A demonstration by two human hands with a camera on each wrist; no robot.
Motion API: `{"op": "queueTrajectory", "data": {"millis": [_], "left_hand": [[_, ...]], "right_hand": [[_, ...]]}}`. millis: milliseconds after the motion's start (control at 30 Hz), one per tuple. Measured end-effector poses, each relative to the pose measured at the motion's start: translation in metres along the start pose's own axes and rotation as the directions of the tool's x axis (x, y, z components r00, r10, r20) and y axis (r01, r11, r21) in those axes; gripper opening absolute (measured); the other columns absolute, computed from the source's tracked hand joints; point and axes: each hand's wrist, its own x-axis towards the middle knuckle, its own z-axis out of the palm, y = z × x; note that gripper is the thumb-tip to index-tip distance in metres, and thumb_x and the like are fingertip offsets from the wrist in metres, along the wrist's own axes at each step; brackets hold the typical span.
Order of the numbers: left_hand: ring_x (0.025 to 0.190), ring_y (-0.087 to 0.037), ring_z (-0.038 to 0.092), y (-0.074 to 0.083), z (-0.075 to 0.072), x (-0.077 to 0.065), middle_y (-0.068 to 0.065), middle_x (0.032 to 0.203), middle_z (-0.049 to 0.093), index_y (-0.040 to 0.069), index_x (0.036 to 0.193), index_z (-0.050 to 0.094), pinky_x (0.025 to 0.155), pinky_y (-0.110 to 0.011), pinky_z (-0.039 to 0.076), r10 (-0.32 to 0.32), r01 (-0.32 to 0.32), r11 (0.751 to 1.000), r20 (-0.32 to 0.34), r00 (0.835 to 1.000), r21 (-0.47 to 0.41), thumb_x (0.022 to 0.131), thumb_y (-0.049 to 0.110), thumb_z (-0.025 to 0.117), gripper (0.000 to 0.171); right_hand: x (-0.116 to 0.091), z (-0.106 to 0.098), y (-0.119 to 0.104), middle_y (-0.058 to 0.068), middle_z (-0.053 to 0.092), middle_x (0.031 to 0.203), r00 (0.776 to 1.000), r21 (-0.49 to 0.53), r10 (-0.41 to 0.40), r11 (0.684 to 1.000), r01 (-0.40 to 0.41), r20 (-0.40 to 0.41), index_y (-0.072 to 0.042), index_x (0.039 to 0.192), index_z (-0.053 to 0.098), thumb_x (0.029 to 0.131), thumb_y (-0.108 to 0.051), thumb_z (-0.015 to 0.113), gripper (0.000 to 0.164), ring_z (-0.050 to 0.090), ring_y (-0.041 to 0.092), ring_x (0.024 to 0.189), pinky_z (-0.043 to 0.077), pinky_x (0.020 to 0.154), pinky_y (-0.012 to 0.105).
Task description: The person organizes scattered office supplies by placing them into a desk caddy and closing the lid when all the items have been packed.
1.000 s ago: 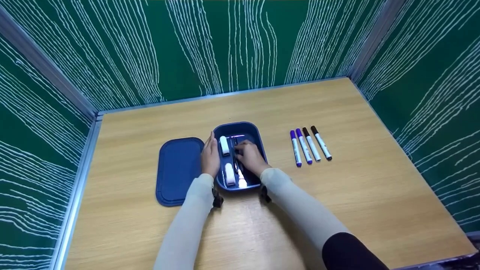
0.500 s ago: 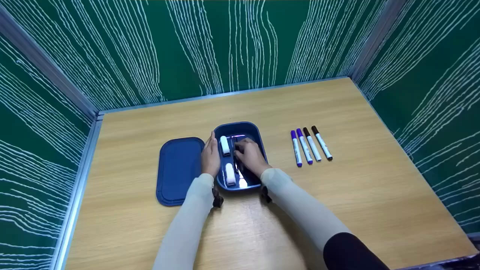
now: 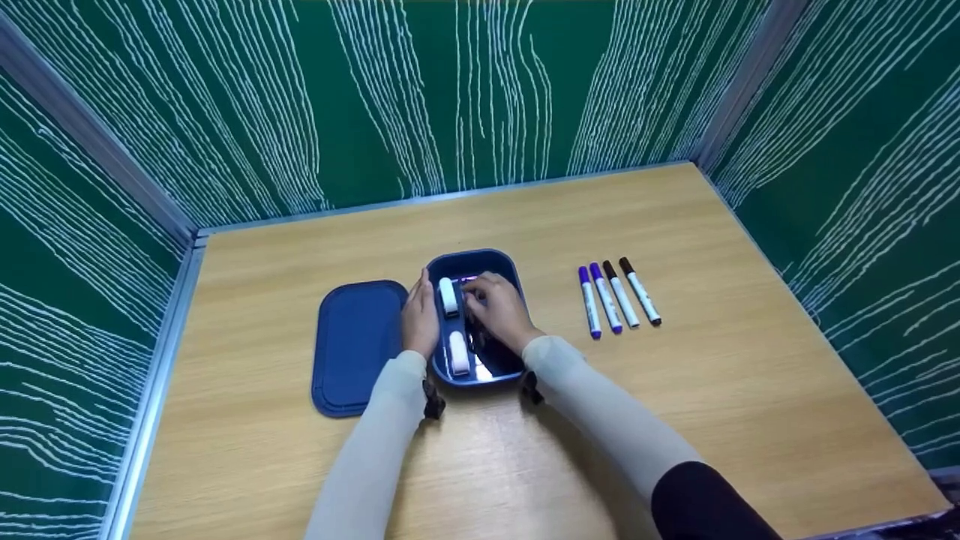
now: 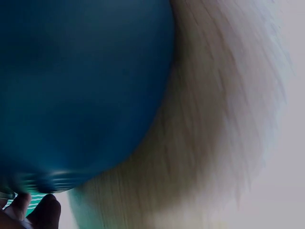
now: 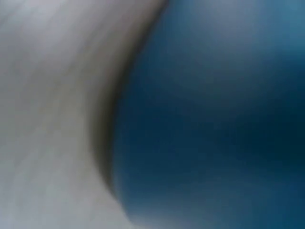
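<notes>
A dark blue box (image 3: 480, 381) stands uncovered mid-table. My left hand (image 3: 420, 319) lies along its left wall with the fingers straight. In the left wrist view the box's outer wall (image 4: 86, 86) fills the upper left, and dark fingertips (image 4: 45, 210) show at the bottom corner. My right hand (image 3: 499, 307) reaches inside the box, its thumb and forefinger pinching a dark, thin, pen-like stick (image 3: 474, 330), partly hidden by the hand. Two white oblong pieces (image 3: 448, 297) line the box's left side. The right wrist view holds only the blurred box wall (image 5: 205, 119).
Left of the box lies its flat blue lid (image 3: 358, 349), beside the left hand. Several markers (image 3: 604, 296) with purple or black caps lie in a row to the right. Green panels with white lines (image 3: 375, 97) enclose the wooden table (image 3: 247, 300) at the back and sides.
The right hand's fingers have shifted slightly toward the back left inside the box, and the dark stick beneath them has moved. The left hand stays against the box. The head view has tilted slightly.
</notes>
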Motion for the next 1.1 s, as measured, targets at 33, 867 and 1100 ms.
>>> {"op": "queueTrajectory", "data": {"millis": [33, 867, 1100], "left_hand": [[0.148, -0.024, 0.027, -0.001, 0.0, 0.0, -0.003, 0.16, 0.032, 0.02, 0.156, 0.029, 0.121, -0.043, 0.021, 0.001, -0.001, 1.0, 0.002, 1.0, 0.0, 0.108, 0.045, 0.023, 0.055], [0.149, -0.019, 0.023, 0.001, -0.003, -0.004, 0.001, 0.162, 0.028, 0.022, 0.157, 0.025, 0.122, -0.037, 0.018, -0.011, 0.012, 0.998, 0.016, 1.0, -0.054, 0.108, 0.045, 0.022, 0.055], [0.15, -0.019, 0.023, 0.0, 0.0, -0.004, 0.003, 0.162, 0.027, 0.023, 0.157, 0.025, 0.123, -0.038, 0.017, -0.019, 0.02, 0.999, 0.026, 0.999, -0.049, 0.107, 0.048, 0.021, 0.056]], "right_hand": [[0.0, -0.002, 0.0, 0.002, 0.068, 0.1, 1.0, 0.004, -0.002, 1.0, 0.002, -0.001, -0.009, 0.103, 0.076, 0.094, -0.013, 0.065, 0.015, 0.062, 0.017, 0.093, 0.053, 0.085, 0.031], [-0.003, -0.053, 0.025, 0.005, 0.067, 0.089, 0.997, 0.018, 0.031, 0.999, -0.029, -0.078, -0.006, 0.097, 0.075, 0.091, -0.008, 0.067, 0.01, 0.059, 0.019, 0.084, 0.053, 0.074, 0.032], [-0.007, -0.064, 0.042, 0.008, 0.067, 0.086, 0.992, 0.027, 0.026, 0.999, -0.023, -0.125, -0.003, 0.093, 0.074, 0.09, -0.004, 0.066, 0.009, 0.06, 0.021, 0.082, 0.051, 0.074, 0.034]]}}
